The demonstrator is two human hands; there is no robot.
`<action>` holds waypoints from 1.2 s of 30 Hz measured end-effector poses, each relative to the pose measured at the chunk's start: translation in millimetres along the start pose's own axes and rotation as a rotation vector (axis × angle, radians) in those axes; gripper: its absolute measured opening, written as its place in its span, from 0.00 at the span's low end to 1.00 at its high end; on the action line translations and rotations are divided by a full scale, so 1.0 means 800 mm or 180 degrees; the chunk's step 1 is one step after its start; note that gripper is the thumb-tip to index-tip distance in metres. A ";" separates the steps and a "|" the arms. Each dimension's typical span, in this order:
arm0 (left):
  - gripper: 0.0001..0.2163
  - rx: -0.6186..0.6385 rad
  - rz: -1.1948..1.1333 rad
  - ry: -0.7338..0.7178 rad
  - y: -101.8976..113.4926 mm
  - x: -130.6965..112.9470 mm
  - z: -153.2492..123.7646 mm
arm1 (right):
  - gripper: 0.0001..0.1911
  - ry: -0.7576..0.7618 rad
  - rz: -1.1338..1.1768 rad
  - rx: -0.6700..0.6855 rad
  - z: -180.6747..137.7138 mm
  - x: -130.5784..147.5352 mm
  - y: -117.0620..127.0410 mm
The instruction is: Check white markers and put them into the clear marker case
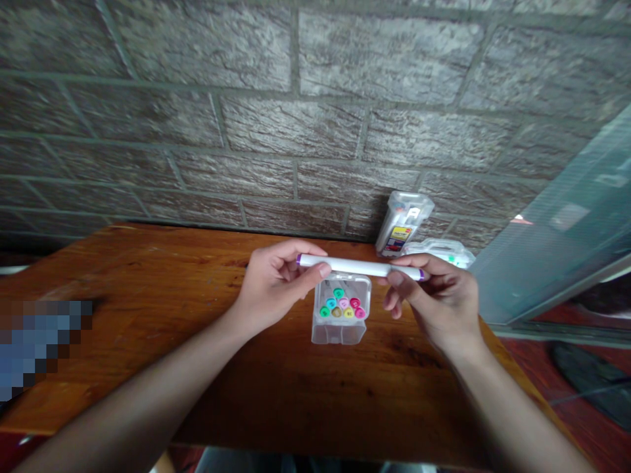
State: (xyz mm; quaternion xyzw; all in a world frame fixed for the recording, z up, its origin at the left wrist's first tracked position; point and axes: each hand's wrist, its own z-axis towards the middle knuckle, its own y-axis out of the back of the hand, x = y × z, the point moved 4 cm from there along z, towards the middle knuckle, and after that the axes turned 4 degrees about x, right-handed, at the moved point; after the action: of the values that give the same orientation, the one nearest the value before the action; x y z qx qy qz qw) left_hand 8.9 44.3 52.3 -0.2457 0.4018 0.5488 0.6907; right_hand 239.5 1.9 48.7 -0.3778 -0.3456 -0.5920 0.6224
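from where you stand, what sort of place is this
Probably a desk corner indoors, perhaps at home: a wooden table against a brick-patterned wall, with an open marker case on it.

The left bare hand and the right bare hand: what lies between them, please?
In the head view, a slim white marker with purple ends bridges left hand and right hand; lower in the picture, a clear plastic marker case.
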 end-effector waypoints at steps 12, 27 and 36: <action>0.05 0.0022 -0.0116 -0.0124 0.001 0.002 0.000 | 0.08 0.0085 -0.0076 0.0004 0.001 0.001 0.000; 0.06 0.0101 -0.0364 0.0074 0.002 0.007 -0.002 | 0.06 0.0074 0.0027 0.0056 0.001 -0.003 0.002; 0.06 0.0133 -0.0414 0.0113 0.001 0.008 -0.002 | 0.06 0.0031 0.0112 0.0046 -0.001 -0.002 0.004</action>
State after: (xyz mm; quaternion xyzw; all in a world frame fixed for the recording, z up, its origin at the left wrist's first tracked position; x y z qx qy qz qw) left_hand 7.9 46.5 46.2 -0.2665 0.4085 0.4898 0.7226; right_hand 242.5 2.2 46.5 -0.3764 -0.3402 -0.5802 0.6371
